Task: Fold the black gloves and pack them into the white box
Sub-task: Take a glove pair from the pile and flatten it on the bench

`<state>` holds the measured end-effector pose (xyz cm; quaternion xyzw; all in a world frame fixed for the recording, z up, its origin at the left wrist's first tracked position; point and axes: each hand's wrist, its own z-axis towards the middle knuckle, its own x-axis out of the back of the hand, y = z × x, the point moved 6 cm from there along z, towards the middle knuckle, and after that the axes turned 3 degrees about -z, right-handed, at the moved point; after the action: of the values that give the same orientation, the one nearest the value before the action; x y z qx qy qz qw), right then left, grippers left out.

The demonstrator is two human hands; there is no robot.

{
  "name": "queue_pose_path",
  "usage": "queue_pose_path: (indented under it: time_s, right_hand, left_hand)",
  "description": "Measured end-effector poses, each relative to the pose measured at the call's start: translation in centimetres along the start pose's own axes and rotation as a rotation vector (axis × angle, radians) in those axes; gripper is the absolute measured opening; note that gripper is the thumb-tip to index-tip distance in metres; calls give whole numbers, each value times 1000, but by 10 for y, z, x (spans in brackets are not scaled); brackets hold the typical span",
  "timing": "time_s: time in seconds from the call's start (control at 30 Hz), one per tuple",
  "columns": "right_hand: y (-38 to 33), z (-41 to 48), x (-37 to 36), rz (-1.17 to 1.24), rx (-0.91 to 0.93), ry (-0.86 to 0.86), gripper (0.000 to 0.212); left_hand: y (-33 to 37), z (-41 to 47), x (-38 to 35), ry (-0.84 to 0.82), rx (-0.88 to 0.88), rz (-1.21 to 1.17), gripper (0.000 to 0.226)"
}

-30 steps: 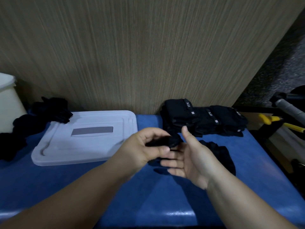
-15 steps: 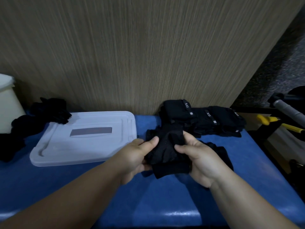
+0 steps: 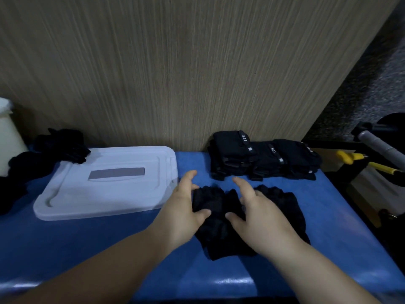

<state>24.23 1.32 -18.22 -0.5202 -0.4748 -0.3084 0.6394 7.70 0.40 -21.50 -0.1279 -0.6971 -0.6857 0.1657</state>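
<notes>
While both forearms reach in from the near edge, I see my hands flat on a black glove lying on the blue surface. My left hand presses its left side, thumb on the fabric, fingers spread and loose, gripping nothing. My right hand covers the right side, thumb tip on the cloth, fingers splayed over a second glove just beside the first. Neither hand is clenched. Left of the hands lies a white lid, flat, with a grey label. Behind the gloves, a folded stack sits against the wood panel. Far left, loose gloves lie heaped by the white box, only partly in frame. Yellow-handled tools lie off to the right.
</notes>
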Motion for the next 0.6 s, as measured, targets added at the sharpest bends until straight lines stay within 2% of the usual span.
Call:
queue_pose_path:
  time_s: [0.07, 0.13, 0.2, 0.27, 0.33, 0.37, 0.53, 0.6]
  right_hand:
    - [-5, -4, -2, -223, 96, 86, 62]
    - [-13, -5, -3, -274, 175, 131, 54]
    - [-15, -4, -13, -272, 209, 22, 56]
    - [-11, -6, -27, -307, 226, -129, 71]
    - [-7, -7, -34, -342, 224, -222, 88]
    - [-5, -7, -37, -364, 217, -264, 90]
    - [0, -9, -39, -442, 164, -365, 67]
    - [0, -9, -35, -394, 177, -347, 65]
  left_hand:
    - [6, -4, 2, 58, -176, 301, 74]
    - [12, -6, 0, 115, -387, 498, 51]
    - [15, -7, -3, 98, -486, 585, 33]
    - [10, -7, -13, -70, -389, 660, 47]
    - [-3, -8, -21, -232, -296, 750, 52]
    - [-5, -9, -24, -277, -273, 785, 54]
    - [-12, -11, -28, -366, -251, 823, 59]
    - [-14, -11, -29, -374, -280, 847, 74]
